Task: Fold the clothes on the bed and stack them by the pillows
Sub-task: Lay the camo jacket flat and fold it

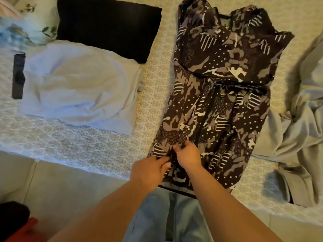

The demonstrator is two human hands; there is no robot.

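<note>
A folded white garment and a black one lie at the left of the bed. The left hand and right hand pinch the near left edge of the camouflage jacket, seemingly a sleeve. A crumpled grey garment lies just beside the jacket at the right.
</note>
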